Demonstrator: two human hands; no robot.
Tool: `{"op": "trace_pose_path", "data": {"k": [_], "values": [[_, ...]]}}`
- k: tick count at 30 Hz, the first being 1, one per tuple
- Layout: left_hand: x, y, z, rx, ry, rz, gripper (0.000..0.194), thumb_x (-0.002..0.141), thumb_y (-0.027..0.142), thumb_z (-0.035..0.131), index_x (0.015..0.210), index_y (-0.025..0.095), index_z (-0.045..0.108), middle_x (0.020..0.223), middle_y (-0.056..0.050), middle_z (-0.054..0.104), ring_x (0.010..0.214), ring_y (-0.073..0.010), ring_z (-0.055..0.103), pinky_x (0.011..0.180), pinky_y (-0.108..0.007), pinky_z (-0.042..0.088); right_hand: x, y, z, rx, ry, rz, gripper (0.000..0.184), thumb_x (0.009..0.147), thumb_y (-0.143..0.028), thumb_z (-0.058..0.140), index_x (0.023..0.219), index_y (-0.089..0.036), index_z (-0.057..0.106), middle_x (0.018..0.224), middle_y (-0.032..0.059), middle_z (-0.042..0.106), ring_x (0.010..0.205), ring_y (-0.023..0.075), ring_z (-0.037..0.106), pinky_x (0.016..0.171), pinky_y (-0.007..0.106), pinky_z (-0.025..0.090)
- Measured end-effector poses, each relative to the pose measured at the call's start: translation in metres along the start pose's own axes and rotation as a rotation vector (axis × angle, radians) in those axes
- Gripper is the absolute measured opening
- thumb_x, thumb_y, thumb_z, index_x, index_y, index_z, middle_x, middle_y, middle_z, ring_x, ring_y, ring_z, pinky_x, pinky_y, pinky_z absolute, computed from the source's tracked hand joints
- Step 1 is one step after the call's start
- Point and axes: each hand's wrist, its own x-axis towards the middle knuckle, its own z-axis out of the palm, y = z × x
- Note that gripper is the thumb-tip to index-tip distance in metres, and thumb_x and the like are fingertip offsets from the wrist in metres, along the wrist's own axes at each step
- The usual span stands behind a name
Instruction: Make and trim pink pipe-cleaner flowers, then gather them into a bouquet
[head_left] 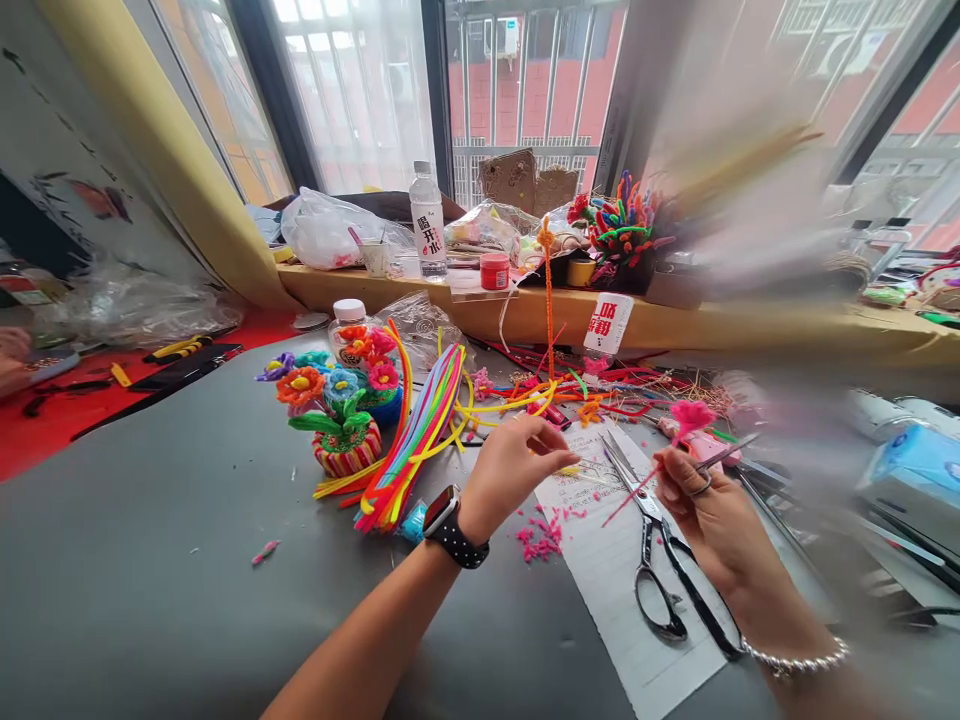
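Observation:
My right hand [709, 510] is closed around the thin stem of a pink pipe-cleaner flower [691, 418]. A small pair of scissors [727, 452] sits in the same hand, one finger through its loop and the blades pointing right. My left hand [517, 465], with a black watch at the wrist, hovers over the paper's upper edge. Its thumb and forefinger meet in a pinch; whatever is between them is too small to make out. Large black-handled scissors [649, 520] lie partly open on the written paper [622, 610], between my hands. Pink fuzz clippings [541, 538] are scattered beside the paper.
Left of my left hand lie a bundle of colourful pipe cleaners [420, 430] and a striped pot of fuzzy flowers [346, 450]. An orange stem [549, 300] stands upright behind. A water bottle [429, 220] is on the sill; a tissue pack [915, 470] is at right.

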Motion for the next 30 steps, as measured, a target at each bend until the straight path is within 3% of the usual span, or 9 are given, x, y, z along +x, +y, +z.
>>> {"op": "trace_pose_path", "data": {"k": [2, 4, 8, 12, 18, 23, 30], "values": [[0.001, -0.001, 0.000, -0.056, 0.102, 0.047, 0.044, 0.058, 0.037, 0.067, 0.098, 0.019, 0.057, 0.103, -0.007, 0.055, 0.088, -0.0178, 0.054, 0.071, -0.028, 0.044, -0.005, 0.005, 0.004, -0.091, -0.123, 0.018, 0.030, 0.049, -0.040, 0.077, 0.063, -0.015, 0.065, 0.055, -0.0035, 0.047, 0.047, 0.0045, 0.036, 0.043, 0.017, 0.032], [0.001, 0.001, 0.000, -0.162, 0.107, 0.032, 0.054, 0.059, 0.036, 0.067, 0.108, 0.021, 0.051, 0.114, -0.009, 0.050, 0.096, -0.0193, 0.052, 0.076, -0.030, 0.045, -0.011, 0.010, 0.007, -0.178, -0.273, 0.021, 0.026, 0.058, -0.040, 0.072, 0.066, -0.016, 0.066, 0.055, -0.0034, 0.045, 0.049, 0.0055, 0.035, 0.046, 0.018, 0.032], [0.000, 0.009, 0.001, -0.585, -0.141, -0.143, 0.040, 0.070, 0.037, 0.058, 0.104, 0.016, 0.054, 0.112, -0.011, 0.054, 0.093, -0.0180, 0.055, 0.081, -0.032, 0.043, -0.022, 0.014, 0.014, -0.273, -0.484, 0.048, 0.025, 0.067, -0.040, 0.065, 0.066, -0.015, 0.063, 0.056, -0.0029, 0.044, 0.051, 0.0070, 0.035, 0.050, 0.021, 0.030], [-0.004, 0.015, 0.005, -0.882, -0.325, -0.237, 0.037, 0.068, 0.031, 0.063, 0.101, 0.017, 0.059, 0.102, -0.009, 0.060, 0.086, -0.0140, 0.058, 0.082, -0.029, 0.043, -0.029, 0.014, 0.018, -0.276, -0.592, 0.116, 0.027, 0.069, -0.042, 0.063, 0.066, -0.015, 0.060, 0.055, -0.0030, 0.042, 0.050, 0.0071, 0.033, 0.049, 0.021, 0.027], [-0.006, 0.014, 0.008, -0.898, -0.272, -0.219, 0.028, 0.062, 0.027, 0.068, 0.088, 0.017, 0.065, 0.093, -0.004, 0.064, 0.080, -0.0107, 0.057, 0.077, -0.026, 0.043, -0.029, 0.015, 0.018, -0.304, -0.661, 0.099, 0.042, 0.070, -0.055, 0.054, 0.061, -0.014, 0.058, 0.055, -0.0015, 0.042, 0.050, 0.0082, 0.033, 0.048, 0.022, 0.026], [-0.002, 0.014, 0.000, -0.784, -0.193, -0.134, 0.032, 0.061, 0.028, 0.068, 0.090, 0.015, 0.063, 0.092, -0.006, 0.063, 0.076, -0.0104, 0.057, 0.073, -0.025, 0.045, -0.028, 0.014, 0.016, -0.593, -0.812, -0.068, 0.069, 0.071, -0.072, 0.027, 0.051, -0.013, 0.057, 0.055, 0.0027, 0.046, 0.052, 0.0115, 0.038, 0.050, 0.025, 0.029], [-0.002, 0.014, 0.000, -0.654, -0.155, -0.097, 0.036, 0.058, 0.034, 0.068, 0.086, 0.012, 0.062, 0.086, -0.008, 0.063, 0.077, -0.0144, 0.058, 0.073, -0.029, 0.046, -0.037, 0.016, 0.019, -0.928, -0.906, -0.049, 0.066, 0.065, -0.077, 0.027, 0.063, -0.015, 0.050, 0.064, 0.0021, 0.050, 0.061, 0.0142, 0.044, 0.056, 0.025, 0.032]]}}
